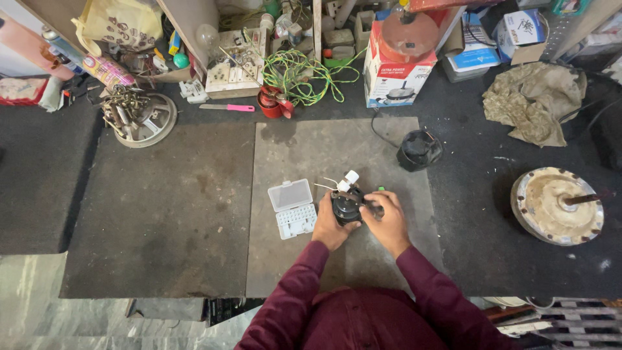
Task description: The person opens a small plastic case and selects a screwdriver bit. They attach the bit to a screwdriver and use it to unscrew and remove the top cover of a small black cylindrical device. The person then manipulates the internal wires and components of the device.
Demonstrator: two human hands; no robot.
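Note:
A small black round motor (346, 206) with white wires and a white plug (350, 177) rests on the grey mat (304, 259). My left hand (329, 227) grips its left side. My right hand (389, 221) holds its right side, fingers pressed on a dark part with a small green tip (381, 189) showing beside it. An open clear plastic box (293, 209) of small parts lies just left of my left hand.
A black fan unit (419, 150) with a cord sits behind the hands. A round metal rotor (558, 205) lies at right, a crumpled cloth (532, 100) at the back right. A dish of bolts (137, 115), a pink-handled knife (228, 107), a red cup (271, 102), cable and boxes line the back.

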